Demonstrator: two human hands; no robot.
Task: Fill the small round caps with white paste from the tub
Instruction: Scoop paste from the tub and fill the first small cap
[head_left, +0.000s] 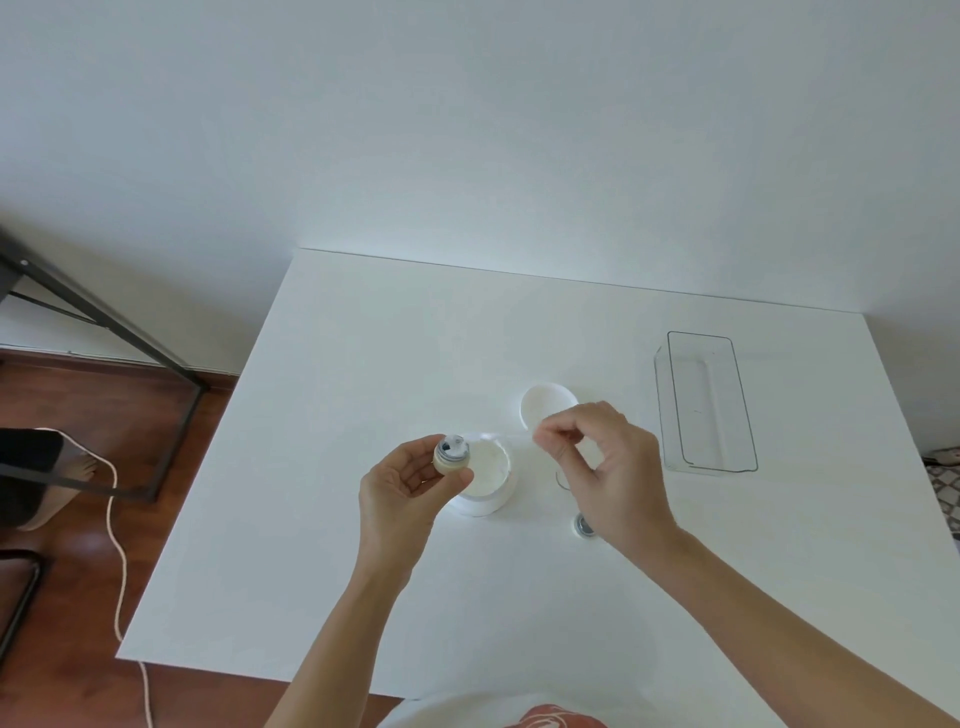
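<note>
Head view, looking down on a white bench (322, 545). Left hand (402, 486) pinches a small round cap (451, 453), mouth up, just over the near-left rim of the open tub (488, 475) of white paste. Right hand (602, 462), fingers curled, pinches a thin clear spatula (511, 439) pointing left toward the cap. Another cap (584, 526) lies beside the right wrist. Open bench surrounds them.

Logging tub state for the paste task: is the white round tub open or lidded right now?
Open. The white round plastic tub shows bare white paste at its top, and its white round lid lies apart on the white table behind it.
</note>
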